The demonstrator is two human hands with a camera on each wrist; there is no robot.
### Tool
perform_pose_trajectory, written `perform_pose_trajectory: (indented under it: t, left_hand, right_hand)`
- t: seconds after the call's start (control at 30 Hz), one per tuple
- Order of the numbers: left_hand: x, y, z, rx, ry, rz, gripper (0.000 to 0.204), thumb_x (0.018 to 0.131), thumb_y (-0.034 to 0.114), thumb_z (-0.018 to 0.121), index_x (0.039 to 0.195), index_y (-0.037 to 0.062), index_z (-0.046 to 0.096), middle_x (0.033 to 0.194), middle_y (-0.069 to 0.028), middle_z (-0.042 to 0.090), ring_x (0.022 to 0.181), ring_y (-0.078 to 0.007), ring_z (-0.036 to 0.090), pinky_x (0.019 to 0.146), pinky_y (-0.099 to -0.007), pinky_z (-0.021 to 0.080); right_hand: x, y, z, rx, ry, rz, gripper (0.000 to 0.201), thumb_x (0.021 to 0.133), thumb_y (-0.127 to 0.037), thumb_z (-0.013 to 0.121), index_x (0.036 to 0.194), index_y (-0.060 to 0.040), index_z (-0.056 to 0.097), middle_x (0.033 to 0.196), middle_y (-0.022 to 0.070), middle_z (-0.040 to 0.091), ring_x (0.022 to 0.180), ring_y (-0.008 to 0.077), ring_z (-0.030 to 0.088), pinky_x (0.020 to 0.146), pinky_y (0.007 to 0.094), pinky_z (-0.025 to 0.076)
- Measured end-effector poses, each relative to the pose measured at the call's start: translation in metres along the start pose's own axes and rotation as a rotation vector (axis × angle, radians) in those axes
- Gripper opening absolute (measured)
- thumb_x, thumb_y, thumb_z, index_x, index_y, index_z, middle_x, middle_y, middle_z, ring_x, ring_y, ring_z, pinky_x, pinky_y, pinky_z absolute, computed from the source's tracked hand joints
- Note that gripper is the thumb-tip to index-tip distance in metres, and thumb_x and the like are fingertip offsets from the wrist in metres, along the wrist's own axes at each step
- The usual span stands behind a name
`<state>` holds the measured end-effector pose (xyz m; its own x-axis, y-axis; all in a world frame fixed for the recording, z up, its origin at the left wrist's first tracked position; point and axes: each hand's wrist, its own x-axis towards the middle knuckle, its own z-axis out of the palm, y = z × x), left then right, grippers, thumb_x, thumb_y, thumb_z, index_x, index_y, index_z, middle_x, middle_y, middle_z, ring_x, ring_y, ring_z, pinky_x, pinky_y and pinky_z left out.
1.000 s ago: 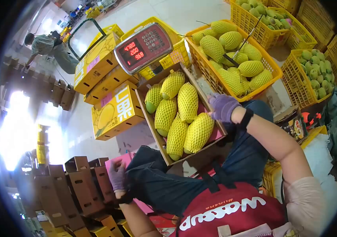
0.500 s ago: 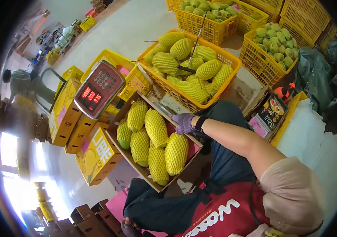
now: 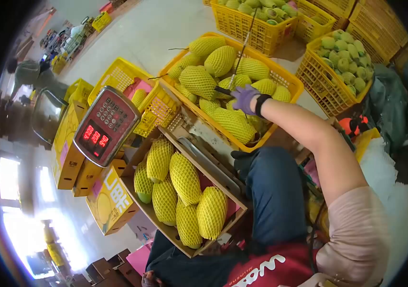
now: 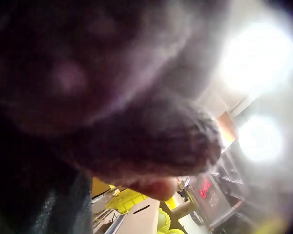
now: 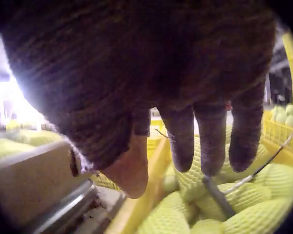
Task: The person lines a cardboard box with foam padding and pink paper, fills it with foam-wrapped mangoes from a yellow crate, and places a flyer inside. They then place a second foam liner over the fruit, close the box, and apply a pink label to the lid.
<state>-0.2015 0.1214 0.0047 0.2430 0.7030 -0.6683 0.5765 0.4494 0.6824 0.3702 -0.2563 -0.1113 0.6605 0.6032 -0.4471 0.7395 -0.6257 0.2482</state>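
My right hand (image 3: 246, 99), in a purple glove, reaches over an orange crate (image 3: 295, 93) of fruit in yellow foam nets (image 3: 232, 125). Its fingers hang extended and spread above the fruit, near the black handle (image 5: 219, 199) of a thin metal rod (image 3: 243, 52) lying across it. A bare thumb tip shows in the right wrist view. My left hand (image 3: 151, 279) is low at the edge of the head view, beside my leg, loosely curled with nothing visible in it. Between my legs and the scale, an open cardboard box (image 3: 166, 234) holds several netted mangoes (image 3: 185, 178).
A digital scale display (image 3: 107, 125) with red figures stands left of the box, its metal platform edge (image 3: 209, 162) showing alongside. Printed yellow cartons (image 3: 111, 201) are stacked further left. More fruit crates (image 3: 326, 88) stand at the back right. A person (image 3: 27, 76) bends at far left.
My right hand has left the edge of the cardboard box and moved up and right over the orange crate. My left hand has dropped lower beside my leg. The head view has turned rightward.
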Motion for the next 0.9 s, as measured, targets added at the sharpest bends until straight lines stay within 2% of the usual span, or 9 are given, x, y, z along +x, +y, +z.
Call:
perform_pose_trajectory:
  t: [0.1, 0.3, 0.37, 0.43, 0.5, 0.57, 0.63, 0.83, 0.9]
  left_hand:
    - [0.007, 0.008, 0.005, 0.056, -0.016, 0.01, 0.017, 0.086, 0.025, 0.063, 0.076, 0.0135, 0.057, 0.051, 0.0025, 0.049, 0.035, -0.0101, 0.042, 0.033, -0.0225, 0.034]
    - [0.018, 0.023, 0.018, 0.093, 0.009, -0.012, 0.014, 0.085, 0.022, 0.065, 0.076, 0.0131, 0.057, 0.051, 0.0021, 0.05, 0.035, -0.0102, 0.041, 0.033, -0.0218, 0.033]
    - [0.021, 0.02, 0.016, 0.006, 0.014, -0.024, 0.011, 0.084, 0.02, 0.066, 0.08, 0.0114, 0.06, 0.053, 0.0022, 0.051, 0.036, -0.0092, 0.042, 0.033, -0.0206, 0.032]
    - [0.015, 0.026, 0.02, 0.017, 0.036, -0.009, 0.009, 0.084, 0.018, 0.066, 0.086, 0.0095, 0.062, 0.057, 0.0021, 0.054, 0.039, -0.008, 0.044, 0.035, -0.0189, 0.032]
    - [0.004, 0.027, 0.021, 0.015, 0.01, -0.03, 0.011, 0.083, 0.017, 0.067, 0.088, 0.0085, 0.063, 0.064, 0.0018, 0.057, 0.044, -0.0068, 0.045, 0.038, -0.0173, 0.033]
    - [0.002, 0.028, 0.024, 0.015, 0.06, 0.001, 0.012, 0.083, 0.018, 0.067, 0.089, 0.0084, 0.063, 0.07, 0.0014, 0.059, 0.048, -0.0057, 0.046, 0.041, -0.0163, 0.034]
    - [0.006, 0.022, 0.009, -0.01, -0.047, -0.004, 0.014, 0.083, 0.019, 0.068, 0.089, 0.0086, 0.063, 0.073, 0.0014, 0.06, 0.049, -0.0052, 0.046, 0.043, -0.0154, 0.034]
    - [-0.001, 0.016, 0.005, -0.071, 0.011, 0.015, 0.009, 0.084, 0.019, 0.068, 0.087, 0.011, 0.064, 0.061, 0.0046, 0.055, 0.042, -0.0053, 0.041, 0.039, -0.0165, 0.03]
    - [-0.01, 0.02, 0.015, -0.056, 0.097, 0.023, 0.007, 0.084, 0.019, 0.067, 0.081, 0.0135, 0.064, 0.056, 0.006, 0.052, 0.038, -0.0057, 0.039, 0.036, -0.0181, 0.029]
  right_hand:
    - [0.022, 0.006, 0.044, -0.03, -0.212, -0.009, 0.04, 0.091, -0.026, 0.054, 0.131, -0.0337, 0.055, 0.155, 0.0034, 0.026, 0.143, 0.0313, 0.022, 0.115, 0.0576, 0.015]
    - [0.039, 0.026, 0.074, 0.244, 0.097, 0.199, 0.033, 0.091, -0.024, 0.055, 0.123, -0.0234, 0.061, 0.134, 0.0067, 0.055, 0.13, 0.0248, 0.045, 0.109, 0.0542, 0.027]
    - [0.044, 0.053, 0.085, 0.473, 0.455, 0.377, 0.027, 0.093, -0.023, 0.051, 0.115, -0.0173, 0.065, 0.121, 0.0118, 0.062, 0.115, 0.0247, 0.056, 0.097, 0.053, 0.039]
    - [0.007, 0.081, 0.049, 0.495, 0.518, 0.61, 0.027, 0.095, -0.024, 0.046, 0.108, -0.0135, 0.068, 0.112, 0.0163, 0.063, 0.104, 0.0268, 0.06, 0.085, 0.0499, 0.046]
    - [-0.011, 0.134, 0.072, 1.589, 0.825, 0.753, 0.03, 0.099, -0.031, 0.044, 0.107, -0.0122, 0.066, 0.109, 0.018, 0.062, 0.103, 0.0269, 0.058, 0.081, 0.0472, 0.049]
    - [-0.054, 0.125, 0.039, 2.205, 0.942, 1.005, 0.034, 0.099, -0.039, 0.047, 0.107, -0.0104, 0.064, 0.11, 0.0172, 0.058, 0.103, 0.0286, 0.056, 0.086, 0.0524, 0.048]
    - [-0.052, 0.15, 0.083, 2.456, 0.93, 0.994, 0.032, 0.099, -0.043, 0.043, 0.091, -0.013, 0.053, 0.104, 0.0089, 0.053, 0.105, 0.0325, 0.049, 0.094, 0.0698, 0.035]
    - [-0.059, 0.124, 0.099, 2.518, 0.588, 0.848, 0.02, 0.09, -0.027, 0.052, 0.095, -0.0076, 0.048, 0.107, 0.0112, 0.051, 0.106, 0.0337, 0.053, 0.086, 0.0713, 0.043]
    - [-0.05, 0.118, 0.115, 2.252, 0.686, 1.217, 0.029, 0.088, -0.032, 0.055, 0.097, -0.0051, 0.055, 0.107, 0.0141, 0.056, 0.098, 0.033, 0.056, 0.081, 0.0648, 0.047]
